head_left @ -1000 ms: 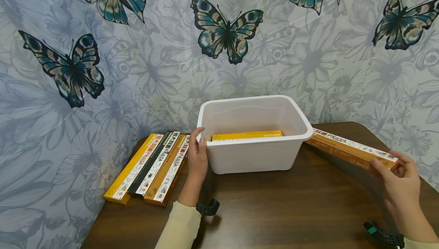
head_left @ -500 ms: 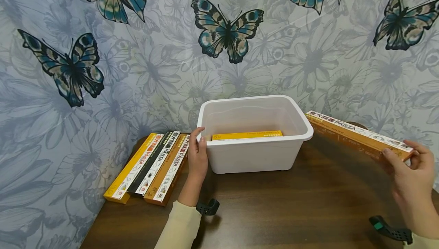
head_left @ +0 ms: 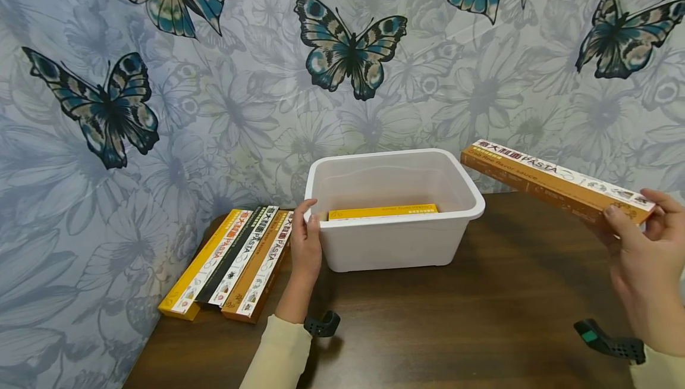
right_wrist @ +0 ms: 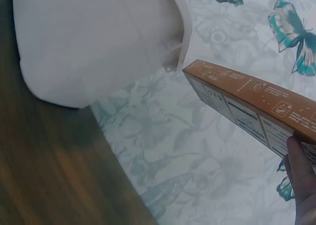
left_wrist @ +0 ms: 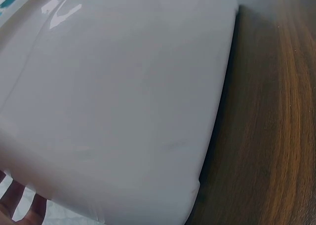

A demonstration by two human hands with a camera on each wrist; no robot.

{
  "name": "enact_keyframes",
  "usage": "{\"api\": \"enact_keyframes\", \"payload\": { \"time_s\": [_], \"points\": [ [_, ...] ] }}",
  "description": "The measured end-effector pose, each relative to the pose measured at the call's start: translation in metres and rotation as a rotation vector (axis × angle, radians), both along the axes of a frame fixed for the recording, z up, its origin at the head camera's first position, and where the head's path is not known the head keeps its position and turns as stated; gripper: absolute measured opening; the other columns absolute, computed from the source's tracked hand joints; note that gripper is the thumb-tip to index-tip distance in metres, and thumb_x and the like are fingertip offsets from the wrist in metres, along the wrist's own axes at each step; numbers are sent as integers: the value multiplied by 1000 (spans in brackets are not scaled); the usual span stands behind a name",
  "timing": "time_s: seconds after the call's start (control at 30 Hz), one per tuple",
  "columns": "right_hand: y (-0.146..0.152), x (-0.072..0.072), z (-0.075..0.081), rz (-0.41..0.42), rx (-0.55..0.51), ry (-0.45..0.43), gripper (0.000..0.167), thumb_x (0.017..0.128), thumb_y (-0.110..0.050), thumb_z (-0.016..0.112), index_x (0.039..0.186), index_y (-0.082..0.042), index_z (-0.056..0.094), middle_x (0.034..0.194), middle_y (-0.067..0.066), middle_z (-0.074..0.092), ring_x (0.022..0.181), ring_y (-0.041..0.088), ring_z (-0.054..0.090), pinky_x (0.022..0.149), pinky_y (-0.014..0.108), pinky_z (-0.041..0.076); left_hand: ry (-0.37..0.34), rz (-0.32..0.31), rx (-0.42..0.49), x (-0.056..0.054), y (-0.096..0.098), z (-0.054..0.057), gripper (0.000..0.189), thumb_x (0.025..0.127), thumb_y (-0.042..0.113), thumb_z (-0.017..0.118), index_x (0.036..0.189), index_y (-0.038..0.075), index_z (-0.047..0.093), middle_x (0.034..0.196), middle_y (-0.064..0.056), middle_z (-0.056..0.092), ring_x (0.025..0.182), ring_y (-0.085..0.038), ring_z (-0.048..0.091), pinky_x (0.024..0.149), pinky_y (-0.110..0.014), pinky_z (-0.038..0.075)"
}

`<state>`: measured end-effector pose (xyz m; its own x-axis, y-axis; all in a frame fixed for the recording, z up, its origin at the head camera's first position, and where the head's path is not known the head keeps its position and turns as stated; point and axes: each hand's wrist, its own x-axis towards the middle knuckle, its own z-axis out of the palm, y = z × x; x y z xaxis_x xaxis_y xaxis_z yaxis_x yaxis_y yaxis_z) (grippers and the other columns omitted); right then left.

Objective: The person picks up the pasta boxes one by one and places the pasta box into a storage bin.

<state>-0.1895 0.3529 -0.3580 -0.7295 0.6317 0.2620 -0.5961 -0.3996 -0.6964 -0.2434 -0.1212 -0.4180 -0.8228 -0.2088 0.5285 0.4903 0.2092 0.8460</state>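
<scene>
My right hand [head_left: 647,252] pinches one end of an orange-brown pasta box [head_left: 556,181], holding it in the air beyond the bin's right side. The box's far end tilts up and points left, near the bin's right back corner. A white plastic bin [head_left: 396,246] stands on the table, with my left hand [head_left: 307,246] gripping its left rim. Fingertips [left_wrist: 37,207] show at the bin's edge in the left wrist view. Inside the bin lies a yellow box [head_left: 383,212], its lower part hidden by the front wall.
Left of the bin, a yellow pasta box [head_left: 206,264], a black one [head_left: 238,258] and an orange-brown one [head_left: 259,267] lie side by side on the brown wooden table [head_left: 407,329]. A butterfly-patterned backdrop [head_left: 241,109] rises behind.
My right hand has lifted the orange-brown pasta box up and a little right, from beside the bin to above rim height. The left hand has stayed on the rim.
</scene>
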Motion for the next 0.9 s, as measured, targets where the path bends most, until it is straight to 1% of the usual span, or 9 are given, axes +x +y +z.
{"api": "enact_keyframes", "payload": {
  "time_s": [0.1,0.27,0.4,0.5,0.63,0.7,0.87,0.9],
  "points": [
    [-4,-1,5,36,-6,74,61,81,29,55,132,-6,53,133,8,44,121,24,49,62,31,60,-4,0,4,0,-1,0,39,102,28,40,139,18,49,142,-15,48,127,-27,48,107,-54,37],
    [-10,0,9,111,35,142,58,84,27,54,133,-3,51,132,10,43,113,24,55,65,32,60,0,-8,9,-1,-1,-2,39,102,28,41,139,18,49,143,-17,48,128,-30,48,108,-55,36],
    [-15,1,9,177,112,148,56,87,23,54,136,-4,49,130,10,43,105,20,60,65,28,60,-1,-3,6,-2,-1,-1,40,102,30,41,139,18,49,143,-14,48,129,-34,47,108,-55,36],
    [-19,0,8,239,156,178,56,88,23,53,137,-4,49,128,11,44,102,20,62,67,27,60,-5,0,3,-1,-1,-1,40,102,32,41,139,19,49,143,-12,48,130,-38,46,108,-55,36],
    [-24,-4,7,329,205,218,56,89,22,51,139,-2,46,129,12,43,103,20,64,72,28,61,-4,5,-1,-1,0,0,40,102,32,40,139,19,49,142,-13,48,130,-41,45,107,-56,36],
    [-25,-6,6,359,232,217,57,90,21,53,141,-2,44,132,12,41,105,20,63,73,28,60,-6,6,-2,-1,0,0,40,102,32,40,139,19,49,142,-13,48,130,-42,45,107,-55,36],
    [-29,-11,8,426,255,200,55,93,16,50,144,-5,42,137,10,38,106,20,62,74,28,60,-13,1,-2,-2,-1,0,40,102,32,39,139,19,48,142,-11,48,131,-42,45,107,-55,36],
    [-30,-12,8,436,259,198,55,94,15,49,144,-6,42,137,10,38,105,20,62,75,28,60,-14,1,-3,-2,-1,-1,40,102,32,39,139,19,48,142,-11,48,131,-41,45,107,-54,36]
  ]
}}
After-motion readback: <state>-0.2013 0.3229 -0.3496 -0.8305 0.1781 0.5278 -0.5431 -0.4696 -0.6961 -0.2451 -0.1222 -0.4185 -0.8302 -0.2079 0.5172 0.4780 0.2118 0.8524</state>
